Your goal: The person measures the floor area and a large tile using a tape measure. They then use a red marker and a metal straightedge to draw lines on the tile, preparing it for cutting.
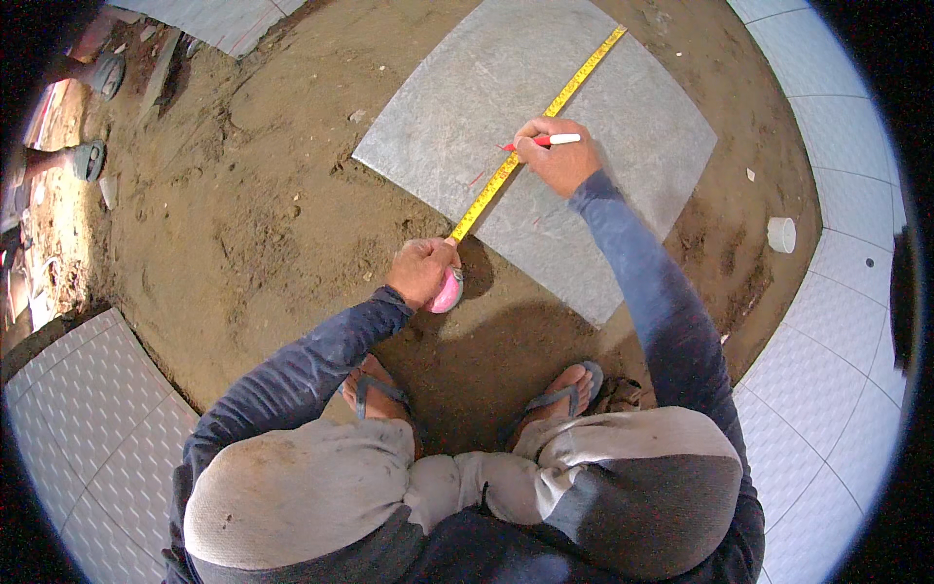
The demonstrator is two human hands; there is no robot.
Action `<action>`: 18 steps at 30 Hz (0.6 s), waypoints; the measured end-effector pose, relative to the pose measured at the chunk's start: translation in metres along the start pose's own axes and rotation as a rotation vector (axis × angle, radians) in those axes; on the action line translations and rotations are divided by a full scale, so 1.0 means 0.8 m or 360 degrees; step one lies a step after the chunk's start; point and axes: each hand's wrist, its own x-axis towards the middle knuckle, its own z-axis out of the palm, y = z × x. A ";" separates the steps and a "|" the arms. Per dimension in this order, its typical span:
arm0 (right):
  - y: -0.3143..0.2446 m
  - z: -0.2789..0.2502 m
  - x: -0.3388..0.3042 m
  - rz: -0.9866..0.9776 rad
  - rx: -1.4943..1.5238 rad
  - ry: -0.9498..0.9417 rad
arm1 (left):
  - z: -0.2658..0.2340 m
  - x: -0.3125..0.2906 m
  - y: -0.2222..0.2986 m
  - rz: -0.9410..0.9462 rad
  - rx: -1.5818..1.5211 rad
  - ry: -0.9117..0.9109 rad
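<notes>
A large grey tile (623, 204) lies turned cornerwise on the sandy ground in front of me. Across it runs the yellow blade of a tape measure (584, 73), from the far edge to the near left edge. My left hand (423, 270) grips the pink case of that tape just off the tile's near edge. Between the fingers of my right hand (562, 158) is a red and white marker (555, 141), its red end pointing left at the blade's edge. Faint red marks show on the tile left of the blade.
Brown sand (263, 195) surrounds the tile. Pale laid tiles (817, 321) border it on the right, patterned ones (107, 409) at lower left. A white cup (781, 235) lies at the right. Another person's sandalled feet (89, 161) show at far left. My own feet are just below the tile.
</notes>
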 end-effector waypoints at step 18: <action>0.096 -0.142 -0.215 0.0538 0.1528 0.1077 | -0.091 -0.031 0.080 0.0104 -0.0085 -0.0653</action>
